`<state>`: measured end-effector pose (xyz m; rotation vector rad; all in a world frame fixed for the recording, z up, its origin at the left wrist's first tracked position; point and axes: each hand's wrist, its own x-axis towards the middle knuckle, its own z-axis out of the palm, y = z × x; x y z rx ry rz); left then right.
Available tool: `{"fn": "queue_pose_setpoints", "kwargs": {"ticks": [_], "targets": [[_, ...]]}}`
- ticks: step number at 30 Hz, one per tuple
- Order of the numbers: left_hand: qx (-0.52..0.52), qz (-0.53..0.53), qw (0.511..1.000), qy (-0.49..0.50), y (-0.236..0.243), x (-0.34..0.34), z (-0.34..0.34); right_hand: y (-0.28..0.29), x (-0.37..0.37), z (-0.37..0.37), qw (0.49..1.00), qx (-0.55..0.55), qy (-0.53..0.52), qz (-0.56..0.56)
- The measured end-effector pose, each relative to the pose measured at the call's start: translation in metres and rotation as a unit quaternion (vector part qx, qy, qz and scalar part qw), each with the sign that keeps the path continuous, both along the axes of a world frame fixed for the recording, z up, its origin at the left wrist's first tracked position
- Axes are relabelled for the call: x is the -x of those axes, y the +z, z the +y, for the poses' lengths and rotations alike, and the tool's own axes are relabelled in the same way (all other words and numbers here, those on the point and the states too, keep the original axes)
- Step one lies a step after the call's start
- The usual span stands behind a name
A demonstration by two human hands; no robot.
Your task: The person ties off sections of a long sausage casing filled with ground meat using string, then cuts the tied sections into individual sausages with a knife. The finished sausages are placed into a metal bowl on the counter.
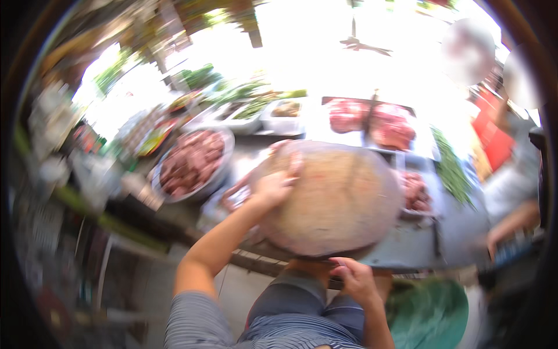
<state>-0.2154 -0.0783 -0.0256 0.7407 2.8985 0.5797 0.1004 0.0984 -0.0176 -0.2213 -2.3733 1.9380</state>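
Observation:
A thick round wooden chopping block (pixel 331 198) stands in front of me, its top worn and stained. My left hand (pixel 275 187) is at the block's left edge, fingers closed around a pale pink strip (pixel 297 165) that looks like meat; motion blurs its outline. In front of my body, just off the block's near edge, my right hand (pixel 356 280) hangs with fingers loosely bent and apart. Nothing shows in it. Left of the block sits a large round basin (pixel 228 156) heaped with cut meat (pixel 192 160).
Trays of red meat (pixel 393 125) lie behind the block, with a smaller meat tray (pixel 416 192) to its right. Long green vegetables (pixel 450 166) lie at the right. A knife-like dark tool (pixel 437 238) rests near the table edge. Below is a green tub (pixel 433 311). Another person's arm (pixel 514 224) reaches in.

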Motion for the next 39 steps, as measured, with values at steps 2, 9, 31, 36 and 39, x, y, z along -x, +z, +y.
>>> {"fn": "queue_pose_setpoints", "kwargs": {"ticks": [2, 9, 31, 36, 39], "targets": [[0.009, -0.031, 0.999, -0.025, 0.003, 0.014, -0.015, 0.004, -0.004, 0.007, 0.999, 0.005, 0.017, -0.029], [-0.571, -0.31, 0.736, 0.189, 0.073, 0.091, -0.065, 0.008, 0.001, 0.008, 0.999, -0.016, 0.051, -0.009], [-0.234, -0.09, 0.909, -0.334, 0.09, -0.176, -0.015, 0.024, 0.023, 0.011, 0.877, 0.474, 0.051, 0.065], [-0.208, -0.152, 0.87, -0.421, 0.085, -0.178, -0.014, 0.02, 0.027, -0.004, 0.842, 0.534, -0.039, 0.069], [-0.207, -0.158, 0.891, -0.372, 0.1, -0.165, -0.023, 0.017, 0.025, -0.005, 0.863, 0.495, -0.023, 0.102]]}}
